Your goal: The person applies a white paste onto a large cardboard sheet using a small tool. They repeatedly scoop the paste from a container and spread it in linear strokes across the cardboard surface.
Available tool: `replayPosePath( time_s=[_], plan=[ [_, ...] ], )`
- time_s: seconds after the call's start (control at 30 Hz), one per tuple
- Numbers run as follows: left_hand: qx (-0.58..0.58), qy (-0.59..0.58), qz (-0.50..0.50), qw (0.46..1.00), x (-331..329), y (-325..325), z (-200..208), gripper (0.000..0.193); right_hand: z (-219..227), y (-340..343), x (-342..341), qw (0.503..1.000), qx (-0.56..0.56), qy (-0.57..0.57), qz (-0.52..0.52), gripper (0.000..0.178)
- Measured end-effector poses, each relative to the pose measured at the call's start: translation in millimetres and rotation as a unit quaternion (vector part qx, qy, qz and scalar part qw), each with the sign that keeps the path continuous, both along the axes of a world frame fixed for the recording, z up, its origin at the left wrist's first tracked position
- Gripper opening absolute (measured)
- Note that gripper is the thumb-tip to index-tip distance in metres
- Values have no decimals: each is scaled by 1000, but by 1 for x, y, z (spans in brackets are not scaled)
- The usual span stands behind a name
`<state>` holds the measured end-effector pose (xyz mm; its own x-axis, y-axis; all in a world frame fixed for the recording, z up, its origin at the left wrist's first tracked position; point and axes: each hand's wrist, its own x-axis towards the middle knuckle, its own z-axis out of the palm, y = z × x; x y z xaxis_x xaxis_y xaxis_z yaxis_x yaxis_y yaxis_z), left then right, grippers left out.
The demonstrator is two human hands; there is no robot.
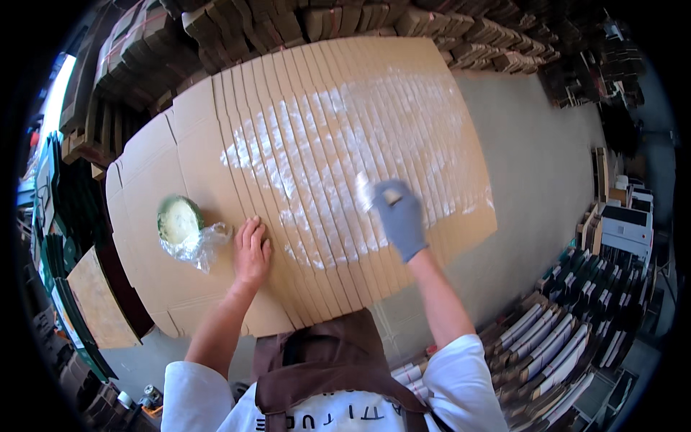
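Observation:
My right hand [400, 219], in a grey glove, grips a brush over the middle of the fanned cardboard sheets [194, 115]. The brush's pale bristles [366, 191] look blurred by motion. White, wet-looking paste [309, 158] streaks the overlapping strips of board. My bare left hand [252, 252] lies on the near left part of the cardboard, fingers stretched out, holding nothing. Left of it stands a round green container [180, 219] with thick whitish paste inside. Crumpled clear plastic wrap [204, 247] hangs about its near rim.
Bundled stacks of folded cardboard [338, 23] line the far side, with a wooden pallet [104, 137] at far left. Grey floor [536, 151] shows on the right. Rows of upright boards [547, 353] stand near right, below a white machine [625, 229].

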<state>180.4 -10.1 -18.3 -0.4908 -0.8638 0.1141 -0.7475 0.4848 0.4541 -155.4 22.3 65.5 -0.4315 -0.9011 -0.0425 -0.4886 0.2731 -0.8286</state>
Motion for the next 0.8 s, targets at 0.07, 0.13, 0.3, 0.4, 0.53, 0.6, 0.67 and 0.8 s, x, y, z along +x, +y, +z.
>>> replayPosePath(
  time_s=[0.07,0.13,0.3,0.4,0.53,0.6,0.67,0.8],
  plan=[
    [-13,5,-13,1000,-7,-6,1,43,3,-6,19,997,-20,3,74,12],
    [-10,6,-16,1000,-5,-6,3,43,-12,-24,-12,994,13,91,65,10],
    [6,-6,-4,1000,-7,-4,7,43,1,-93,-23,981,-34,170,86,7],
    [1,-11,-3,1000,-4,-2,5,43,-5,-116,46,967,-49,93,231,9],
    [-8,-9,-1,1000,-6,-5,10,42,-37,-178,-30,994,-43,59,80,11],
    [-11,2,-6,1000,-8,-4,9,42,-44,-188,-97,999,-38,23,-19,12],
    [-5,8,-8,1000,-8,-7,9,43,-41,-193,-110,986,-54,-142,-70,12],
    [-5,-2,-2,1000,-4,-5,9,44,-28,-185,-62,908,-64,-408,-71,14]
  ],
)
